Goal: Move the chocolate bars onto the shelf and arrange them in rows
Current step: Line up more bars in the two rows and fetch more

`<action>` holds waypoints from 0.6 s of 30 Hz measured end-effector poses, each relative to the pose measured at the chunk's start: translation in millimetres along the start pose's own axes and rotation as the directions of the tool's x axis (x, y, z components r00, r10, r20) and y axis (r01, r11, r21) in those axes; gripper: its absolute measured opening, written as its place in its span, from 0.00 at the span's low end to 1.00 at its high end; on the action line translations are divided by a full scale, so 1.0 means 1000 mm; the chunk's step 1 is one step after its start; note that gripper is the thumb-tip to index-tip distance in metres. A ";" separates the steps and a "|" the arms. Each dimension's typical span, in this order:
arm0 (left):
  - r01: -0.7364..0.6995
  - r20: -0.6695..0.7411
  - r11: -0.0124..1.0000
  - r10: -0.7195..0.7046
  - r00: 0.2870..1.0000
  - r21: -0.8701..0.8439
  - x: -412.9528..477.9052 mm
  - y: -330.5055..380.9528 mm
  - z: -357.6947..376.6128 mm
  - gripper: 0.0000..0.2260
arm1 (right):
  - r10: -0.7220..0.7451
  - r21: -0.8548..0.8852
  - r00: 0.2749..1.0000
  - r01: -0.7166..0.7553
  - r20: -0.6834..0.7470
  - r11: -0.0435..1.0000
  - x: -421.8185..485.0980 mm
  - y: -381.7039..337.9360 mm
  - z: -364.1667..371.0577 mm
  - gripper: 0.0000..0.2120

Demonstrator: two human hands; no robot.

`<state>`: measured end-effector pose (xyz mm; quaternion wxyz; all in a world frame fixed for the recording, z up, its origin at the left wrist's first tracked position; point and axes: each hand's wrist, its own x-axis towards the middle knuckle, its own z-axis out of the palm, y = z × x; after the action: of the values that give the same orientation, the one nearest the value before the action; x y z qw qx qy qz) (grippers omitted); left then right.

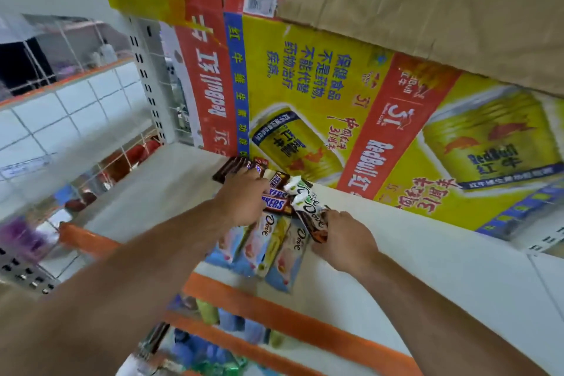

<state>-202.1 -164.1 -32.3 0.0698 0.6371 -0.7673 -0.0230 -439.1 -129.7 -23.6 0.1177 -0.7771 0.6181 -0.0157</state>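
Observation:
On the white shelf (pixel 427 253) lies a cluster of chocolate bars. Several pale Dove bars (pixel 268 250) lie side by side near the orange front edge. Behind them are brown Snickers bars (pixel 274 200) and dark bars (pixel 230 169) by the carton. My left hand (pixel 244 201) rests on the Snickers bars with its fingers curled over them. My right hand (pixel 345 241) grips a fan of Dove bars (pixel 311 214), white and brown, tilted above the pale row.
A large yellow and red Red Bull carton (pixel 335 107) stands at the back of the shelf, with a brown cardboard box (pixel 427 3) above it. The orange shelf lip (pixel 290 314) runs along the front. A white perforated upright (pixel 146 76) stands at the left. Lower shelves hold goods.

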 end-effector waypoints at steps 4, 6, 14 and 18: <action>-0.028 0.024 0.989 0.032 0.999 -0.145 0.005 -0.007 -0.003 0.04 | 0.039 -0.017 0.999 -0.039 -0.013 0.999 -0.001 -0.003 -0.001 0.23; -0.012 0.028 0.970 0.019 0.999 -0.244 0.006 -0.007 -0.011 0.04 | 0.032 -0.004 0.998 -0.032 -0.058 0.999 -0.003 0.000 -0.003 0.21; -0.011 0.148 0.873 0.095 0.984 -0.488 0.009 0.015 -0.039 0.07 | -0.093 -0.024 0.985 0.090 -0.144 0.996 -0.020 0.012 -0.013 0.24; -0.022 0.198 0.820 0.164 0.966 -0.572 0.010 0.038 -0.033 0.22 | -0.056 -0.020 0.987 0.053 -0.151 0.998 -0.043 0.026 -0.009 0.23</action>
<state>-236.8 -165.1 6.4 0.1636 0.5420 -0.7589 -0.3217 -476.0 -94.9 -14.8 0.0636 -0.7911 0.6039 -0.0731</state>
